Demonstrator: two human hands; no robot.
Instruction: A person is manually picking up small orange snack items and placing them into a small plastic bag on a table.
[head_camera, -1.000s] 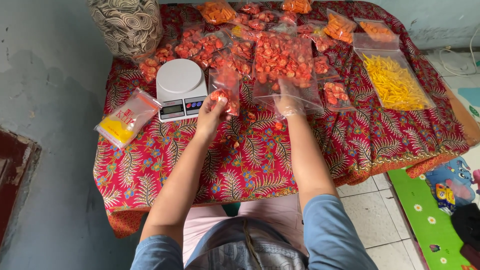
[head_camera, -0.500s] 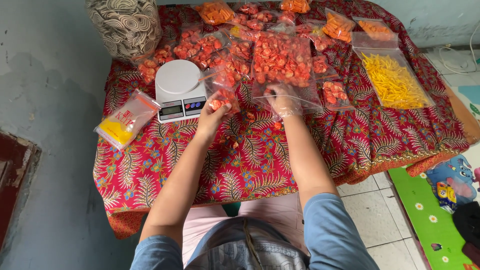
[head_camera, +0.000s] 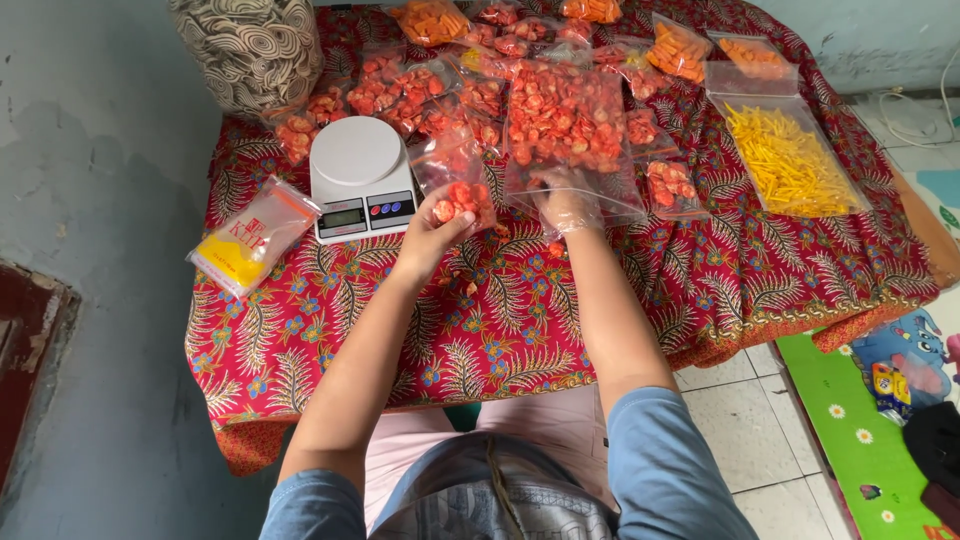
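Nearest is the table's front edge (head_camera: 500, 385), where the red leafy cloth (head_camera: 480, 330) hangs down. The cloth just past the edge is bare, with open room around both arms.

The left hand (head_camera: 425, 240) is curled shut around the bottom of a small clear bag (head_camera: 455, 185) with a few red snack pieces inside. The bag stands up in the fingers, just right of the white kitchen scale (head_camera: 362, 178).

The right hand (head_camera: 565, 200) is pushed into the open mouth of a big clear bag (head_camera: 567, 125) full of red snack pieces. Its fingers are bent and touch the pieces inside, but I cannot tell if they hold any.

Left of the scale lies a flat packet of empty bags (head_camera: 250, 237), close to the table's left edge. Farther back, many small filled bags (head_camera: 400, 90) crowd the table. On the far right lies a bag of yellow sticks (head_camera: 790, 160).
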